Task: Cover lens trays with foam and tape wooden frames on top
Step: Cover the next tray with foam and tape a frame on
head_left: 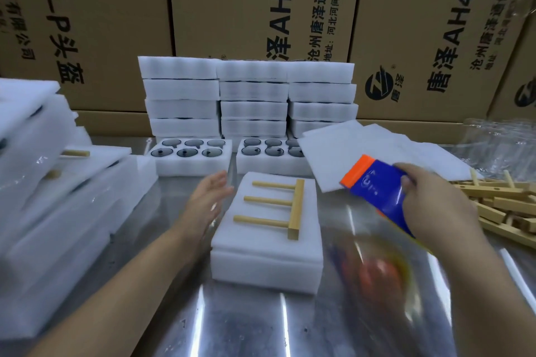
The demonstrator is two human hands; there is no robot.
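Cool light, streaky glare on table (179,319), probably motion blur lower-right

head cam | worn, looks forward and down | close over steel table (232,327) | single view

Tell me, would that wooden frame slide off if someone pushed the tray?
Probably: the wooden frame lies loose on the foam sheet, no tape visible. It looks stiff and light, just thin sticks. Its square bar likely stops rolling.
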